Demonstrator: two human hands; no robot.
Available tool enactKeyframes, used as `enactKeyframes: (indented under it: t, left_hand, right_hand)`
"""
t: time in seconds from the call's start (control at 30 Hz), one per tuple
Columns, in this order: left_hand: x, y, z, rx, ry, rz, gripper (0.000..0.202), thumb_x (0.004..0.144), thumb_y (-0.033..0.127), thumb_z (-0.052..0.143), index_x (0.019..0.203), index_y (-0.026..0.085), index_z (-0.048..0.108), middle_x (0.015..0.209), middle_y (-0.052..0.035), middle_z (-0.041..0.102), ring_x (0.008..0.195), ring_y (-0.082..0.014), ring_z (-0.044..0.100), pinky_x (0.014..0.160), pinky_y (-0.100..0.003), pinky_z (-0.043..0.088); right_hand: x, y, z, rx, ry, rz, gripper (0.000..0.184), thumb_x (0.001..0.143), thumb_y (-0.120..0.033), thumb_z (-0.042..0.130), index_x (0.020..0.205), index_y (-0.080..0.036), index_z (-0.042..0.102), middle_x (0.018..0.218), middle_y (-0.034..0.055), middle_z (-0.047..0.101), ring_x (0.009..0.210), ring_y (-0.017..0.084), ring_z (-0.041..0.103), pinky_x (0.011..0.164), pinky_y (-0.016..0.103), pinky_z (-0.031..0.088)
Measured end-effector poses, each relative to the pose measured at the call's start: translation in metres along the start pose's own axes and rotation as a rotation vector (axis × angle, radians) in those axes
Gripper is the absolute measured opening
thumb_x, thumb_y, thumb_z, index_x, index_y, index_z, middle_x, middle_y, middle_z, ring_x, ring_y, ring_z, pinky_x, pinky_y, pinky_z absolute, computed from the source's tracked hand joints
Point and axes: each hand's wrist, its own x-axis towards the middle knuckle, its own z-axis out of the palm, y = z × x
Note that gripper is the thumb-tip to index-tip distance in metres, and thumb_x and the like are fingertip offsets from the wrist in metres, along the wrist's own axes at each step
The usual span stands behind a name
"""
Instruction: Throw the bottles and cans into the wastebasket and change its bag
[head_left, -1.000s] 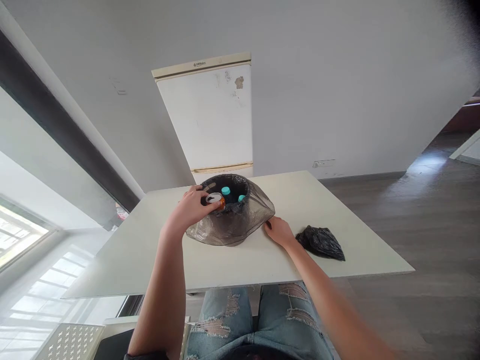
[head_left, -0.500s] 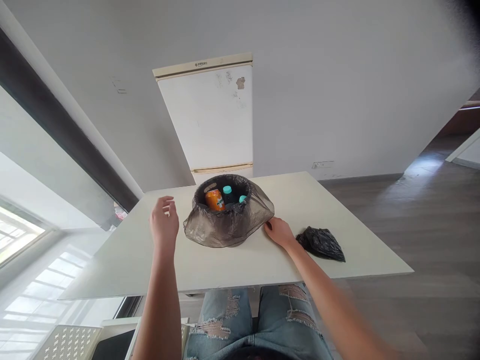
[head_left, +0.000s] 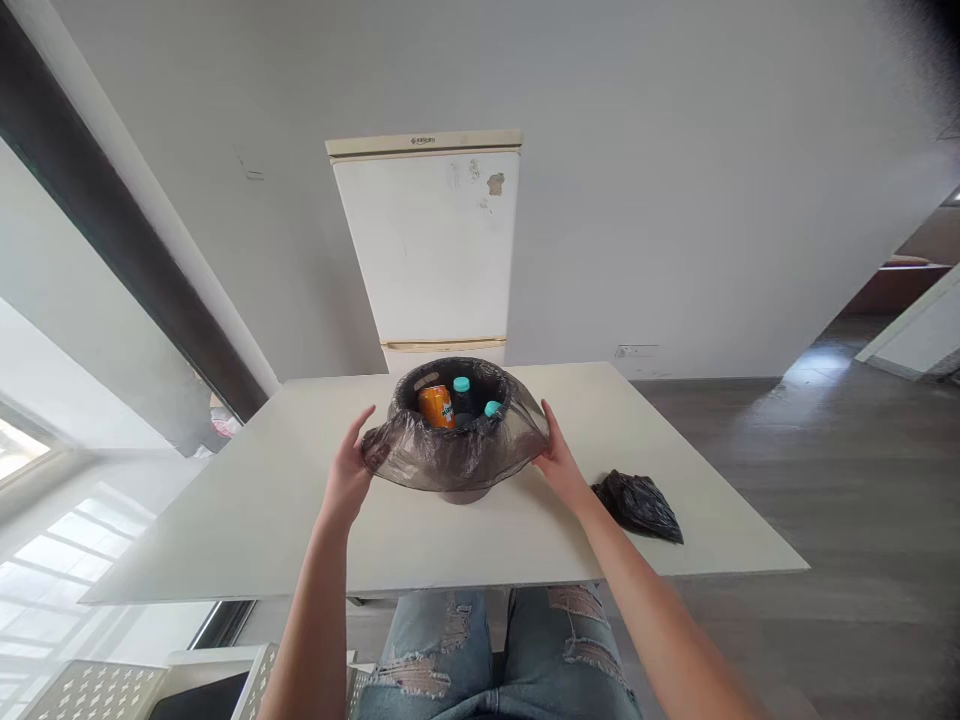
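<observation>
A small round bin (head_left: 463, 493) stands on the white table (head_left: 247, 500), lined with a translucent grey plastic bag (head_left: 450, 455) that drapes over its outside. Inside are an orange can (head_left: 437, 406) and two bottles with teal caps (head_left: 461, 385). My left hand (head_left: 349, 470) is at the bag's left edge, thumb up, fingers tucked under the draped plastic. My right hand (head_left: 559, 462) grips the bag's right edge in the same way. The draped skirt is raised off the table, so the bin's base shows.
A crumpled black plastic bag (head_left: 637, 505) lies on the table right of my right arm. A white fridge (head_left: 431, 250) stands against the wall behind the table. My knees in torn jeans (head_left: 487, 650) are under the near edge. A perforated white chair (head_left: 112, 690) is at lower left.
My left hand let go of the orange can inside the bin, drew back and came to the bag's left edge. My right hand moved up onto the bag's right edge. The bag's skirt lifted.
</observation>
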Motion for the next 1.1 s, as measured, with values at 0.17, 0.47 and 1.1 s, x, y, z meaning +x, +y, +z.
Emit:
enactKeyframes:
  t: [0.17,0.47,1.1]
  left_hand:
    - [0.023,0.005,-0.002,-0.062,0.255,0.157,0.027,0.080,0.040,0.083,0.099,0.021,0.082,0.119,-0.0096,0.078,0.121,-0.0302,0.068,0.109,-0.042,0.051]
    - [0.046,0.058,0.001,-0.350,0.226,0.266,0.015,0.087,0.036,0.072,0.085,0.022,0.076,0.093,-0.0061,0.073,0.099,-0.0223,0.069,0.086,-0.032,0.055]
    - [0.043,0.087,0.011,0.279,0.462,0.462,0.010,0.091,0.030,0.065,0.087,0.023,0.073,0.125,-0.0078,0.067,0.118,-0.0250,0.062,0.090,-0.035,0.054]
  right_hand:
    - [0.020,-0.027,0.003,0.332,0.161,-0.016,0.025,0.090,-0.051,0.074,0.090,-0.027,0.073,0.096,0.0036,0.073,0.091,0.024,0.063,0.084,0.038,0.052]
    - [0.037,-0.080,-0.018,0.270,0.309,-0.141,0.024,0.093,-0.050,0.070,0.085,-0.028,0.066,0.079,0.0009,0.054,0.072,0.017,0.048,0.067,0.031,0.043]
    - [0.047,-0.119,-0.017,0.356,0.237,-0.415,0.025,0.086,-0.028,0.068,0.067,-0.023,0.053,0.104,0.0051,0.066,0.086,0.020,0.057,0.074,0.036,0.050]
